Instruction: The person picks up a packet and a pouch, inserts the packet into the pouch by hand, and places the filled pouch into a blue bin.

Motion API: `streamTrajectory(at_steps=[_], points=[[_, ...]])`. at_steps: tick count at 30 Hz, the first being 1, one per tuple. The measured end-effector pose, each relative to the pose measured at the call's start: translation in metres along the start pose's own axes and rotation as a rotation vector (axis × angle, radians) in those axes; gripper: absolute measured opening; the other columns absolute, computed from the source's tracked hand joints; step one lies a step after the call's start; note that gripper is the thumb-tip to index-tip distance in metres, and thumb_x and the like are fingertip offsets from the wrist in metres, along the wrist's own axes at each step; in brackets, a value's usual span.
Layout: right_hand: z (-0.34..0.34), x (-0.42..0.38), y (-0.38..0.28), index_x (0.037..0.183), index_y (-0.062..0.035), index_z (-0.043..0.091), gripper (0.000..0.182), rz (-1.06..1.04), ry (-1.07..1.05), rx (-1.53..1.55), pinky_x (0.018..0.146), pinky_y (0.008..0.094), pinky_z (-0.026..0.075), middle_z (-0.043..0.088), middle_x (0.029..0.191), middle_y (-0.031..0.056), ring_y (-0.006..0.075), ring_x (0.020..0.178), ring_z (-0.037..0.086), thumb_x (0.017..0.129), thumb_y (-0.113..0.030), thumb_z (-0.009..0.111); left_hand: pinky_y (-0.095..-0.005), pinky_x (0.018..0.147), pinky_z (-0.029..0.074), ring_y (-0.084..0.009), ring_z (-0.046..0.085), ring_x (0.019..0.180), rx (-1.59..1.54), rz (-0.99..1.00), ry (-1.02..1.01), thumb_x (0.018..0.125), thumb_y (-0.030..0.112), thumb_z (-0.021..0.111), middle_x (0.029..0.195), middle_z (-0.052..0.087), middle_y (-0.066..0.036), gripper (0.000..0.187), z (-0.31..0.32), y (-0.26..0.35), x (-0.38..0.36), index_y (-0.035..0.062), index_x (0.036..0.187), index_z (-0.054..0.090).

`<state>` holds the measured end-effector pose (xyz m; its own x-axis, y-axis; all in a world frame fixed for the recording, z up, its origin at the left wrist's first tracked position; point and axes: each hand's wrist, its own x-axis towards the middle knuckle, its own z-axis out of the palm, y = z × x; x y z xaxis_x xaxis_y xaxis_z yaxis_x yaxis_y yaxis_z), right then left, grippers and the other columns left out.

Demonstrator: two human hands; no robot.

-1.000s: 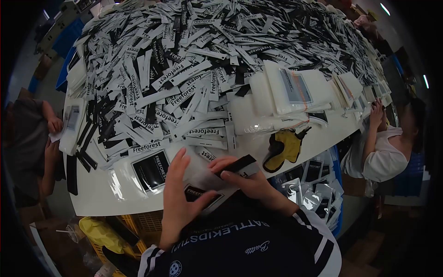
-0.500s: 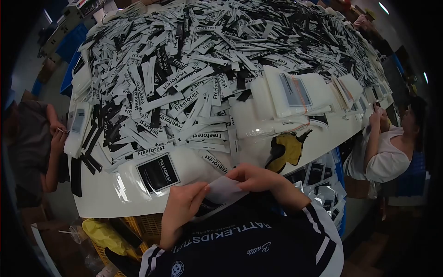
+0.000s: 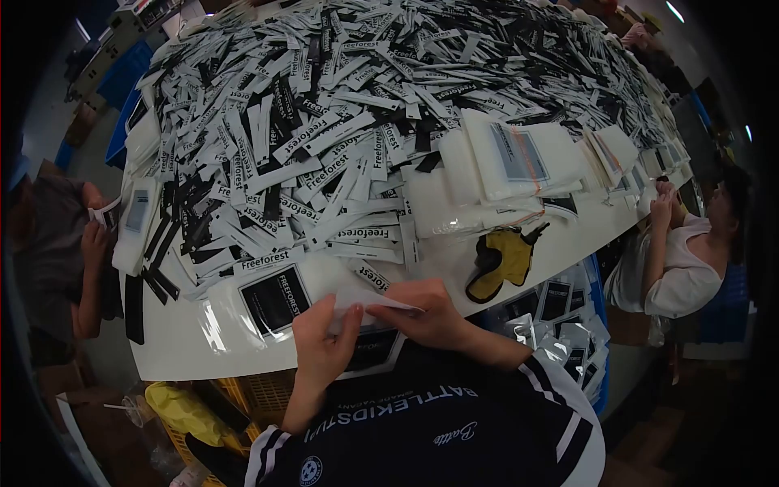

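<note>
My left hand [image 3: 319, 337] and my right hand [image 3: 430, 312] pinch the edge of a translucent plastic bag [image 3: 365, 301] just above my lap at the table's near edge. A black printed label shows on the bag's lower part, partly hidden by my fingers. Both hands are closed on the thin film, thumbs on top. Just beyond my left hand lies a stack of clear bags [image 3: 235, 331] with black FREEFOREST labels. On the table past it spreads a large heap of slim white and black Freeforest packets [image 3: 324, 146].
Rubber-banded bag stacks [image 3: 519, 166] lie to the right, near a yellow and black pouch-like item [image 3: 499, 264]. A blue crate [image 3: 602, 341] of packed bags stands below the right edge, a yellow crate [image 3: 260, 394] below the left. People sit at both sides.
My hands have shifted on the bag: the right hand has come lower and turned inward, its fingers nearer the left thumb. More of the bag's black label shows underneath.
</note>
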<state>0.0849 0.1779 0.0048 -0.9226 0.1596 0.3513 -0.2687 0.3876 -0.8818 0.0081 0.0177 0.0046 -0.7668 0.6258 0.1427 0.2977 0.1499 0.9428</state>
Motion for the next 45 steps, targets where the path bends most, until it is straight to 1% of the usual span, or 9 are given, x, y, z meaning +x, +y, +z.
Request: streamTrajectory(at_steps=[5, 10, 18, 25, 28, 34, 37, 39, 45], points=[[-0.054, -0.005, -0.021, 0.092, -0.0023, 0.069, 0.018, 0.332, -0.11, 0.085, 0.056, 0.0211, 0.047, 0.067, 0.072, 0.0078, 0.0115, 0.065, 0.064, 0.075, -0.005, 0.069, -0.0282, 0.06, 0.045, -0.0199, 0.059, 0.067, 0.03, 0.114, -0.139, 0.076, 0.005, 0.065, 0.079, 0.062, -0.011, 0.013, -0.009, 0.001, 0.006, -0.0001, 0.088, 0.061], [-0.135, -0.014, -0.055, 0.111, -0.0059, 0.059, 0.04, 0.438, -0.837, -0.462, 0.076, 0.0347, 0.05, 0.066, 0.093, 0.012, 0.0289, 0.083, 0.063, 0.076, -0.022, 0.068, -0.0292, 0.072, 0.047, -0.0246, 0.06, 0.082, 0.126, -0.002, 0.048, 0.072, 0.005, 0.068, 0.09, 0.063, -0.011, 0.027, -0.03, -0.028, -0.002, 0.0024, 0.098, 0.06], [-0.036, 0.065, 0.046, 0.104, -0.0039, 0.058, 0.033, -0.035, -0.142, -0.483, 0.079, 0.0346, 0.047, 0.059, 0.102, 0.0124, 0.0296, 0.093, 0.056, 0.073, -0.007, 0.065, -0.0381, 0.091, 0.041, -0.03, 0.05, 0.113, 0.596, 0.165, 0.053, 0.069, 0.013, 0.073, 0.118, 0.055, -0.014, 0.046, -0.012, -0.031, 0.002, 0.0019, 0.11, 0.056], [-0.009, 0.106, 0.084, 0.078, -0.0032, 0.058, 0.014, -0.222, -0.085, -0.849, 0.072, 0.0332, 0.044, 0.052, 0.082, 0.0089, 0.0257, 0.081, 0.05, 0.064, -0.001, 0.058, -0.0407, 0.1, 0.034, -0.0318, 0.045, 0.12, 0.487, 0.122, -0.002, 0.078, 0.013, 0.065, 0.125, 0.051, -0.016, 0.042, -0.025, -0.045, -0.009, 0.0002, 0.116, 0.052], [-0.01, 0.117, 0.09, 0.08, -0.0032, 0.06, 0.013, -0.23, -0.122, -0.834, 0.074, 0.033, 0.045, 0.054, 0.084, 0.0073, 0.0248, 0.082, 0.051, 0.067, -0.004, 0.06, -0.0391, 0.09, 0.043, -0.0337, 0.054, 0.107, 0.359, 0.172, 0.119, 0.086, 0.012, 0.054, 0.116, 0.056, -0.02, 0.03, -0.026, -0.055, -0.013, -0.0021, 0.112, 0.053], [0.007, 0.151, 0.055, 0.09, -0.0048, 0.062, 0.01, -0.275, 0.039, -0.521, 0.07, 0.0354, 0.046, 0.06, 0.077, 0.0096, 0.0272, 0.079, 0.058, 0.081, -0.009, 0.059, -0.034, 0.064, 0.049, -0.0288, 0.063, 0.076, 0.3, -0.482, 0.134, 0.091, 0.013, 0.046, 0.083, 0.062, -0.019, 0.02, -0.037, -0.049, -0.01, -0.0026, 0.095, 0.058], [0.034, 0.169, 0.037, 0.093, -0.0062, 0.06, 0.017, -0.266, -0.372, -0.334, 0.063, 0.0388, 0.046, 0.055, 0.077, 0.0112, 0.0304, 0.076, 0.057, 0.077, -0.007, 0.058, -0.0317, 0.068, 0.05, -0.0261, 0.064, 0.08, 0.217, -0.288, 0.207, 0.085, 0.011, 0.056, 0.084, 0.065, -0.015, 0.013, -0.033, -0.062, -0.01, -0.0007, 0.089, 0.06], [0.061, 0.173, 0.056, 0.091, -0.0084, 0.063, 0.018, -0.287, -0.376, -0.628, 0.061, 0.0367, 0.047, 0.053, 0.083, 0.0085, 0.0273, 0.075, 0.057, 0.074, -0.005, 0.058, -0.0306, 0.071, 0.05, -0.0251, 0.064, 0.084, 0.136, 0.056, 0.252, 0.078, 0.009, 0.065, 0.092, 0.066, -0.013, 0.014, -0.03, -0.063, -0.005, 0.0006, 0.088, 0.061], [0.065, 0.199, 0.074, 0.086, -0.0088, 0.066, 0.018, -0.445, -0.182, -0.548, 0.058, 0.0294, 0.047, 0.05, 0.082, 0.0037, 0.02, 0.066, 0.056, 0.069, -0.002, 0.062, -0.029, 0.071, 0.051, -0.0236, 0.065, 0.081, 0.222, 0.199, 0.142, 0.075, 0.01, 0.067, 0.097, 0.065, -0.013, 0.019, -0.037, -0.061, 0.002, 0.0004, 0.091, 0.062]])
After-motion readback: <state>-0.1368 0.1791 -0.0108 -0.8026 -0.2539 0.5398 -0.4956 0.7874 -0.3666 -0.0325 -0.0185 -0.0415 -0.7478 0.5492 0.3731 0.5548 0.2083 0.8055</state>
